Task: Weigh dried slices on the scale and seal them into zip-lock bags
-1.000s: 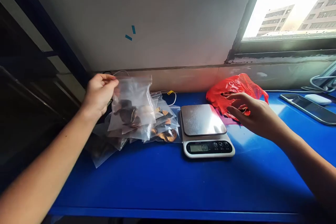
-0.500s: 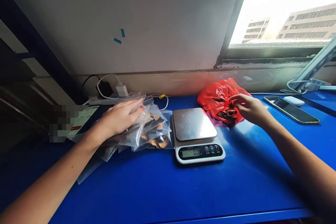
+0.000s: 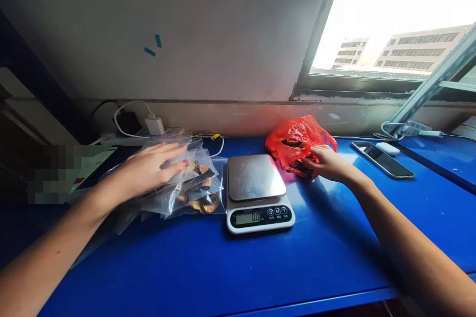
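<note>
My left hand (image 3: 158,163) lies flat, fingers stretched out, on a pile of clear plastic bags (image 3: 163,200). Brown dried slices (image 3: 204,203), perhaps mushroom, show inside the bags at the right of the pile. My right hand (image 3: 325,162) is at the mouth of a crumpled red plastic bag (image 3: 293,129). Its fingers are curled and their tips are partly hidden among dark dried pieces (image 3: 297,166); what they grip I cannot make out. Between both hands stands a white kitchen scale (image 3: 256,178) with a bare metal plate, its display reading 0.0.
A phone (image 3: 383,159) and a white earphone case (image 3: 387,148) lie to the right on the blue table (image 3: 260,272). At the back left are a white charger (image 3: 154,125) and cables. A metal stand (image 3: 427,79) leans before the window.
My right hand has reached lower and further into the red bag's mouth, its fingers now more hidden. My left hand stays on the clear bags. The view has turned slightly right.
</note>
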### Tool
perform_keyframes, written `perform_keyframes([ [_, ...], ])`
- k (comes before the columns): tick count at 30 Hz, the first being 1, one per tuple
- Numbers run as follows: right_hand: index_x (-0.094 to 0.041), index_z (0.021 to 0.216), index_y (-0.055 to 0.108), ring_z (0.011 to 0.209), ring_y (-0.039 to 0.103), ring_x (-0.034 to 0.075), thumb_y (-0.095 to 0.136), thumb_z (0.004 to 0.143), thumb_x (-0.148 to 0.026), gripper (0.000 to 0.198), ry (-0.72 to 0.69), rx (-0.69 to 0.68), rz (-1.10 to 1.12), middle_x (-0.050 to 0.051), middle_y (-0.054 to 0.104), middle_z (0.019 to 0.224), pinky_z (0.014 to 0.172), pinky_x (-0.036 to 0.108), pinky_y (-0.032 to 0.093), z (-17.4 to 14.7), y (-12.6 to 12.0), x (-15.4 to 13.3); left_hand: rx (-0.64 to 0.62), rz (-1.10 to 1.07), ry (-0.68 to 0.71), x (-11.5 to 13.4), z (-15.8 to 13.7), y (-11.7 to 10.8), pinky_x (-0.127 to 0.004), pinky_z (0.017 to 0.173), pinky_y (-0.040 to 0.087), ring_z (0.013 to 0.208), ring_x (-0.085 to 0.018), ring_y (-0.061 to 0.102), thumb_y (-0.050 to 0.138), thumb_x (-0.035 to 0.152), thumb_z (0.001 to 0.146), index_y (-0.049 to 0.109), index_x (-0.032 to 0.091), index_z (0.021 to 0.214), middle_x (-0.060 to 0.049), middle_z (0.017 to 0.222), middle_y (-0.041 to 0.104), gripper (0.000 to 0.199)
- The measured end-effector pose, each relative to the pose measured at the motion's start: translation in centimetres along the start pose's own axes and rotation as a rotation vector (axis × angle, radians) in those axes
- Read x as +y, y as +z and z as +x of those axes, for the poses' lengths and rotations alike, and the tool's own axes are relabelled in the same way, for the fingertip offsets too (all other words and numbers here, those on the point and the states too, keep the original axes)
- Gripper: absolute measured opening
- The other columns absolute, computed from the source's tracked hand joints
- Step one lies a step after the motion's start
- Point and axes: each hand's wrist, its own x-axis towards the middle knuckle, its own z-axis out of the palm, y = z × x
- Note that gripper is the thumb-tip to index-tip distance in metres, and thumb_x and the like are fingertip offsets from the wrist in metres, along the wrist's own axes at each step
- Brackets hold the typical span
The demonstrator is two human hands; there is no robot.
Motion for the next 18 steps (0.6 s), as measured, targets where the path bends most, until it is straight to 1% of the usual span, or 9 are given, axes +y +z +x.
perform_keyframes([
  [2, -0.021, 0.064, 0.047, 0.06, 0.05, 0.015, 0.046, 0.088, -0.035, 0.028, -0.008, -0.013, -0.018, 0.003, 0.056, 0.065, 0.059, 0.029, 0.038, 0.1, -0.1, 0.3, -0.006, -0.019, -0.007, 0.2, -0.2, 0.0, -0.055, 0.116, 0.029, 0.142, -0.035, 0.034, 0.044, 0.063, 0.084, 0.053, 0.025, 0.139, -0.008, 0.149, 0.045, 0.067],
  [4, -0.02, 0.065, 0.048, 0.062, 0.049, 0.015, 0.046, 0.087, -0.036, 0.028, -0.021, -0.016, -0.037, 0.003, 0.056, 0.065, 0.061, 0.03, 0.038, 0.2, -0.3, 0.7, -0.04, -0.035, -0.028, 0.5, -0.3, 0.0, -0.054, 0.117, 0.026, 0.144, -0.034, 0.03, 0.044, 0.066, 0.083, 0.044, 0.021, 0.146, -0.011, 0.154, 0.038, 0.077],
  [6, -0.021, 0.063, 0.048, 0.062, 0.048, 0.016, 0.045, 0.087, -0.034, 0.027, -0.029, -0.007, -0.054, 0.003, 0.055, 0.064, 0.061, 0.03, 0.037, 0.3, -0.6, 1.0, -0.057, -0.039, -0.04, 0.8, -0.4, 0.0, -0.054, 0.118, 0.025, 0.145, -0.035, 0.027, 0.045, 0.07, 0.081, 0.039, 0.02, 0.148, -0.011, 0.156, 0.034, 0.084],
  [9, -0.021, 0.063, 0.049, 0.066, 0.049, 0.017, 0.045, 0.086, -0.032, 0.026, -0.023, 0.031, -0.069, 0.004, 0.055, 0.067, 0.062, 0.031, 0.037, 0.4, -0.7, 1.5, -0.038, -0.029, -0.036, 1.0, -0.6, 0.0, -0.055, 0.118, 0.023, 0.146, -0.036, 0.024, 0.045, 0.071, 0.081, 0.04, 0.022, 0.148, -0.01, 0.157, 0.033, 0.083],
  [13, -0.02, 0.063, 0.053, 0.071, 0.052, 0.019, 0.05, 0.083, -0.031, 0.023, -0.03, 0.084, -0.083, 0.005, 0.057, 0.068, 0.069, 0.034, 0.04, 0.8, 0.7, 1.2, -0.02, 0.007, -0.042, 0.8, -0.7, 0.3, -0.052, 0.119, 0.023, 0.147, -0.033, 0.025, 0.043, 0.07, 0.082, 0.044, 0.022, 0.145, -0.011, 0.155, 0.036, 0.08],
  [16, -0.02, 0.061, 0.056, 0.072, 0.054, 0.02, 0.051, 0.082, -0.026, 0.022, -0.098, 0.101, -0.074, 0.006, 0.059, 0.069, 0.071, 0.034, 0.042, 0.9, 1.9, 0.7, 0.0, 0.023, -0.037, 0.8, -0.9, 0.5, -0.052, 0.118, 0.024, 0.146, -0.032, 0.027, 0.042, 0.067, 0.082, 0.046, 0.023, 0.144, -0.01, 0.155, 0.038, 0.076],
  [18, -0.02, 0.065, 0.059, 0.074, 0.056, 0.02, 0.05, 0.084, -0.026, 0.021, -0.158, 0.118, -0.055, 0.006, 0.062, 0.072, 0.071, 0.035, 0.044, 0.7, 2.3, 0.7, 0.013, 0.024, -0.039, 0.9, -1.1, 0.6, -0.052, 0.118, 0.025, 0.145, -0.032, 0.029, 0.042, 0.066, 0.083, 0.047, 0.023, 0.143, -0.009, 0.154, 0.04, 0.074],
])
